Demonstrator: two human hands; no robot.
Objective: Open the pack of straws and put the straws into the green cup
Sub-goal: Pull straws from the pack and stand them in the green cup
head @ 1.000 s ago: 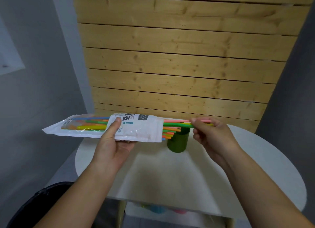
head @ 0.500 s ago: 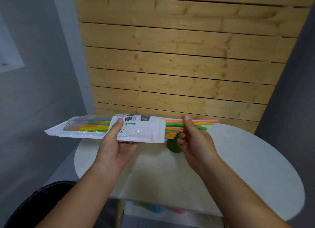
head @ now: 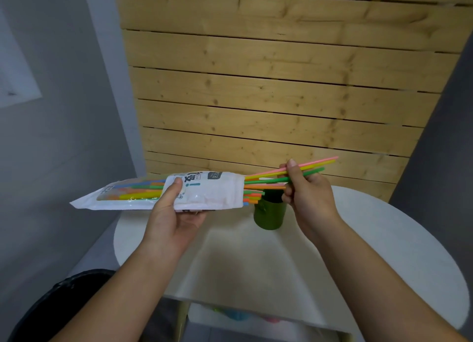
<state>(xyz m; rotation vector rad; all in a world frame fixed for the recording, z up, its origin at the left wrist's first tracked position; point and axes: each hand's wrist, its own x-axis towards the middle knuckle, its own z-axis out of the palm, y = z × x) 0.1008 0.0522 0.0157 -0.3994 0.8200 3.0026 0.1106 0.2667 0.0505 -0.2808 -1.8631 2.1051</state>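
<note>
Head view, both of my hands raised above a round white table (head: pixel 384 252). My left hand (head: pixel 174 221) grips the pack of straws (head: pixel 204 190) from below, thumb pressed across its white printed front, the other fingers curled under it; the pack lies nearly level in the air, its sealed end toward the left and its open mouth toward the right. Through the clear window at the pack's left part I see blue, green, orange and yellow straws lying side by side. From the open mouth a bunch of short straw ends (head: pixel 253 197), orange and green, sticks out just above and to the left of the green cup (head: pixel 270 213).

My right hand (head: pixel 307 190) is closed in a pinch on three straws (head: pixel 317 166): a pink one, a yellow one and a green one, drawn partway out of the pack. They fan slightly and slope upward to the right, their free tips beyond my fingers, their other ends still inside the pack's mouth. A further orange straw reaches from the mouth to my right fingers; I cannot tell whether it is gripped.

The green cup stands upright on the table, below the straws and between my two hands, partly hidden by my right fingers. I cannot see whether it holds anything.

Behind the table rises a wall of pale horizontal wooden planks (head: pixel 281 85), with grey walls on either side. A dark bin (head: pixel 51 311) sits at lower left, beside the table.
</note>
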